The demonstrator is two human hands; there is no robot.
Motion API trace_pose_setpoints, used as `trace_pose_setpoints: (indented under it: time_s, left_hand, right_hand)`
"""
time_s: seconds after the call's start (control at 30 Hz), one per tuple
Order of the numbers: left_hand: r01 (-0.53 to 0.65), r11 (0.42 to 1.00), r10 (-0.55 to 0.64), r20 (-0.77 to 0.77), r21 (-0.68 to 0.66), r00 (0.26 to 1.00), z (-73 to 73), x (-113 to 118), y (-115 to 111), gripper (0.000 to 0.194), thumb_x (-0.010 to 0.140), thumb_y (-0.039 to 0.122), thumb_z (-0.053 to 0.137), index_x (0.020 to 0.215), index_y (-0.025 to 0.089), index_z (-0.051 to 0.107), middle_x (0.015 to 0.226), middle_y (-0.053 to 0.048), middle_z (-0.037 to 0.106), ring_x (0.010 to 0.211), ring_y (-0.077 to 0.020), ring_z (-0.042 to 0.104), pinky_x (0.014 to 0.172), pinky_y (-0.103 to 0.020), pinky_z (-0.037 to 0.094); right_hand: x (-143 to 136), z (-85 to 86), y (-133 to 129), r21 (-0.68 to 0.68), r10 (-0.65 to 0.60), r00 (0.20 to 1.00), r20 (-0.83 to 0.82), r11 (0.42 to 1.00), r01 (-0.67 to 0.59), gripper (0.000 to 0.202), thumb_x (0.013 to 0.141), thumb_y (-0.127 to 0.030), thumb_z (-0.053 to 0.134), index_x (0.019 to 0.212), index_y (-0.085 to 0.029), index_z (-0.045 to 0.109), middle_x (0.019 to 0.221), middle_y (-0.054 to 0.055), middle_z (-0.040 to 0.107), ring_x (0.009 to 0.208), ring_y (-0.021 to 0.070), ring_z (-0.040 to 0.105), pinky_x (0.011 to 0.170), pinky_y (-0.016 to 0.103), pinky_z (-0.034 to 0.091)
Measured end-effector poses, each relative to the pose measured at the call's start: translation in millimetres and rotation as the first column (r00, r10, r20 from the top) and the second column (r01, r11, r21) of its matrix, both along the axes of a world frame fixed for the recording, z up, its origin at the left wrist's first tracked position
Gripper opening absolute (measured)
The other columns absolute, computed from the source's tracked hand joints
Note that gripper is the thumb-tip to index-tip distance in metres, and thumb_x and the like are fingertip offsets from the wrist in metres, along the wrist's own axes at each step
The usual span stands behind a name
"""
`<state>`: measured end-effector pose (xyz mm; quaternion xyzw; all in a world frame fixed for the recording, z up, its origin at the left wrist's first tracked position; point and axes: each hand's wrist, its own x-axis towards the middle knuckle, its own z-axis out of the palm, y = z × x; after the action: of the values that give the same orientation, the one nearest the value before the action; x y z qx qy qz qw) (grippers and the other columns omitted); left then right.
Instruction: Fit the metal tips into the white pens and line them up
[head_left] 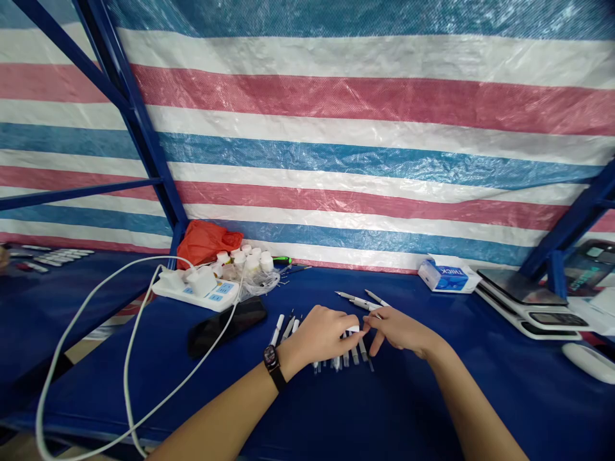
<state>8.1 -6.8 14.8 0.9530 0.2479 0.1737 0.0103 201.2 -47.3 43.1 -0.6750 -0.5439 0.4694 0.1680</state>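
My left hand (323, 334), with a dark watch (271, 357) on its wrist, pinches a small white pen part (353, 329) between thumb and fingers. Close against it, my right hand (398, 331) has its fingertips drawn together near the end of that part; anything in them is too small to make out. Below both hands lies a row of pen pieces (355, 356), grey and clear, partly hidden by my left hand. Beyond my hands rest several white pens (361, 303). More slim white and grey pen pieces (277, 330) lie left of my left hand.
A black phone (227, 326) and a white power strip (199, 295) with looping cables lie left. Behind are white bottles (252, 263) and a red bag (206, 243). To the right stand a blue-white box (448, 275), a scale (528, 307) and a white mouse-like object (590, 362).
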Motion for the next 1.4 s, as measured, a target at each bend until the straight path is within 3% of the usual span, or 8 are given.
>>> trace_pose_setpoints:
  time_s: [0.3,0.6,0.77,0.93,1.23,1.4]
  left_hand:
    - [-0.005,1.0,0.005,0.01,0.011,1.0,-3.1,1.4,1.4,0.032,0.102,0.037,0.05,0.08,0.018,0.065,0.066,0.0,0.066,0.061,-0.0162,0.065,0.05,-0.028,0.019]
    - [0.009,1.0,-0.008,0.028,-0.023,1.0,-4.3,0.7,0.0,0.027,0.101,0.033,0.051,0.086,0.02,0.069,0.067,0.0,0.066,0.061,-0.0161,0.064,0.051,-0.028,0.022]
    - [0.011,0.999,-0.011,0.024,-0.032,1.0,-3.9,1.1,0.1,0.025,0.1,0.032,0.053,0.086,0.02,0.069,0.066,0.0,0.066,0.061,-0.0161,0.064,0.051,-0.027,0.022]
    - [0.004,0.999,-0.003,0.012,-0.044,1.0,-2.9,1.5,0.2,0.027,0.101,0.035,0.052,0.087,0.02,0.069,0.066,-0.001,0.066,0.061,-0.0163,0.064,0.051,-0.027,0.022]
    - [0.001,0.998,0.001,0.017,-0.068,1.0,-4.3,1.4,-0.7,0.023,0.1,0.036,0.056,0.089,0.02,0.07,0.071,-0.001,0.07,0.067,-0.0182,0.068,0.053,-0.026,0.028]
    - [0.017,0.996,-0.015,0.024,-0.088,1.0,-4.2,1.4,-1.4,0.024,0.1,0.035,0.056,0.086,0.02,0.068,0.069,0.0,0.069,0.067,-0.0177,0.068,0.052,-0.025,0.028]
  right_hand:
    - [-1.6,2.7,1.5,-0.01,-0.02,1.0,0.02,1.0,0.02,0.032,0.103,-0.035,0.039,0.085,-0.018,0.06,0.061,0.004,0.073,0.045,0.0107,0.044,0.05,0.028,0.021]
    - [-6.8,3.1,-0.7,-0.009,0.035,0.999,-0.006,0.999,-0.036,0.028,0.097,-0.027,0.039,0.08,-0.018,0.06,0.064,0.004,0.074,0.042,0.0105,0.032,0.052,0.03,0.018]
    - [-5.6,1.6,0.1,0.0,0.051,0.999,-0.015,0.999,-0.051,0.032,0.097,-0.028,0.04,0.082,-0.017,0.065,0.065,0.005,0.074,0.049,0.014,0.047,0.053,0.029,0.023]
    - [-3.3,0.1,0.8,0.026,0.04,0.998,0.042,0.999,-0.041,0.031,0.097,-0.033,0.042,0.08,-0.019,0.064,0.06,0.004,0.071,0.064,0.0193,0.062,0.065,0.032,0.037]
    - [-1.2,0.4,1.3,0.112,0.003,0.984,0.177,0.993,-0.023,0.038,0.101,-0.038,0.04,0.079,-0.019,0.064,0.054,0.002,0.062,0.075,0.0228,0.063,0.082,0.037,0.042]
    - [-1.5,0.4,2.1,0.144,-0.006,0.984,0.176,0.989,-0.02,0.037,0.1,-0.039,0.042,0.079,-0.019,0.064,0.057,0.002,0.062,0.071,0.0225,0.063,0.081,0.037,0.043]
